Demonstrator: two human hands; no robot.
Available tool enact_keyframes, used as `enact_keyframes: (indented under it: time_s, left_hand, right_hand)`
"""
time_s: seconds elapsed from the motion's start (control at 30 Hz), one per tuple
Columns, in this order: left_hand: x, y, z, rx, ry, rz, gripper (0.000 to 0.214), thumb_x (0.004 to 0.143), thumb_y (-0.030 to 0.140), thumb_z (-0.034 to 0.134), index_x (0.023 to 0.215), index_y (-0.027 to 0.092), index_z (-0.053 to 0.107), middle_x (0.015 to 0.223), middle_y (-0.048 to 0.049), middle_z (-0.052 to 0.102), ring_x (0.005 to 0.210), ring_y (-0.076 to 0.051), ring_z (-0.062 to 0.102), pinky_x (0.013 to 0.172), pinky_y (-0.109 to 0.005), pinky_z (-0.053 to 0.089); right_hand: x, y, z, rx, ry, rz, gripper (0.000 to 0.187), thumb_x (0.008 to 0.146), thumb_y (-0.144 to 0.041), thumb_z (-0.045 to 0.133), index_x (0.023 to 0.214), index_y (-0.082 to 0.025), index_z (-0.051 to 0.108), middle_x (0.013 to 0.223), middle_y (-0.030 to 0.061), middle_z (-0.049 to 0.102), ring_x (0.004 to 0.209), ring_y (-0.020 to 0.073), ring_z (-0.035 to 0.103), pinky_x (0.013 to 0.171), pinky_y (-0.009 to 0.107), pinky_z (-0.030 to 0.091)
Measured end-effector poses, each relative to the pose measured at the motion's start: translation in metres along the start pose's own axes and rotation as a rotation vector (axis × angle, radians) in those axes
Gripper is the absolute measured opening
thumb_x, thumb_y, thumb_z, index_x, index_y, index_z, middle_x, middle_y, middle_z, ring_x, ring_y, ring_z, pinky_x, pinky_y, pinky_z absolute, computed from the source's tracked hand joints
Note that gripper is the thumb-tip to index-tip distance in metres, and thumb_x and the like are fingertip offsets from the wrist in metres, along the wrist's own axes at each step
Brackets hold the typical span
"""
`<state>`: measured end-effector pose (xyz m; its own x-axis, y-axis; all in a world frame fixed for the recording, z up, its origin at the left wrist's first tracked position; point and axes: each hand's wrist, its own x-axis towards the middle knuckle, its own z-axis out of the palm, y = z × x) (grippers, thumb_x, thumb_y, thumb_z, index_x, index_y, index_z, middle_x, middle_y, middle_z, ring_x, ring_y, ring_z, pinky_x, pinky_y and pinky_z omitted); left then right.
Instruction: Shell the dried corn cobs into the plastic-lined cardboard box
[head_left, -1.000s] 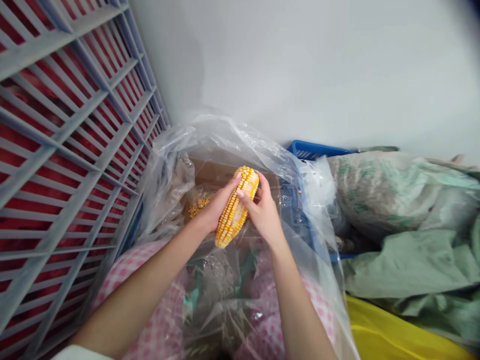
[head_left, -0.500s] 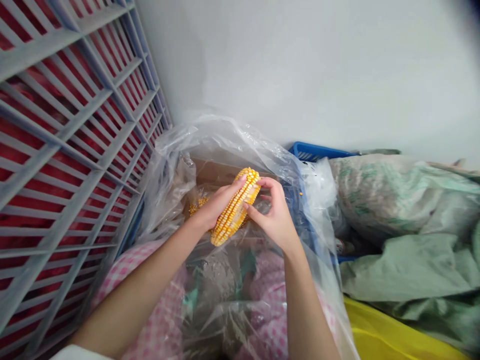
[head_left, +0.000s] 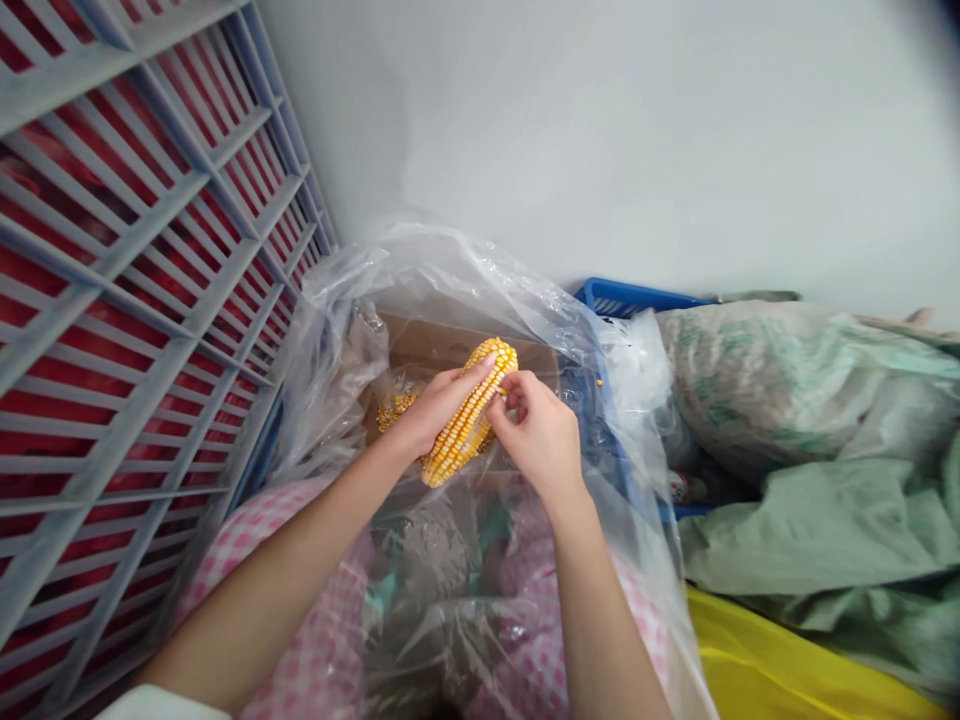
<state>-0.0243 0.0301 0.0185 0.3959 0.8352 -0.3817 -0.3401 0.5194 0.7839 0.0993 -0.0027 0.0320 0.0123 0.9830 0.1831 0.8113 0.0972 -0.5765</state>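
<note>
A yellow ear of corn (head_left: 463, 425) is held tilted over an open clear plastic bag (head_left: 442, 250), with a bare strip along its right side where kernels are gone. My left hand (head_left: 442, 405) is closed round its left side, the thumb lying along the top. Against the right side, my right hand (head_left: 536, 420) is closed in a pinch, thumb and fingertips at the kernels by the bare strip. Loose corn kernels (head_left: 395, 408) lie below, partly hidden by my left hand and the ear.
A grey slatted crate (head_left: 161, 215) with red behind its slats stands close on the left. On the right, a blue basket (head_left: 645, 300) adjoins stuffed sacks (head_left: 765, 380), green cloth (head_left: 832, 530) and a yellow sheet (head_left: 780, 650). A cardboard surface (head_left: 427, 340) shows inside the bag.
My right hand's fingers have curled from a spread hold on the ear into a pinch at its right side. My left hand keeps its hold, and the ear has barely moved.
</note>
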Motion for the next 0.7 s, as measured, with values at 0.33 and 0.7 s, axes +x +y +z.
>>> enact_keyframes:
  time_s: [0.33, 0.7]
  left_hand:
    - [0.009, -0.004, -0.01, -0.019, 0.102, -0.051, 0.047, 0.067, 0.057, 0.056, 0.09, 0.018, 0.065, 0.077, -0.0044, 0.066, 0.062, -0.015, 0.06, 0.058, -0.025, 0.047]
    - [0.01, 0.01, -0.008, -0.065, 0.23, 0.118, 0.049, 0.073, 0.062, 0.043, 0.094, 0.022, 0.062, 0.084, -0.0038, 0.067, 0.078, -0.02, 0.062, 0.066, -0.032, 0.05]
  right_hand:
    - [0.004, 0.009, 0.001, 0.511, 0.05, 0.183, 0.016, 0.073, -0.026, 0.047, 0.087, -0.022, 0.052, 0.079, -0.0004, 0.057, 0.066, 0.0122, 0.054, 0.061, 0.026, 0.044]
    - [-0.002, -0.002, 0.006, 0.959, -0.463, 0.204, 0.063, 0.064, -0.028, 0.068, 0.123, -0.027, 0.044, 0.114, 0.0044, 0.057, 0.089, 0.017, 0.058, 0.078, 0.034, 0.049]
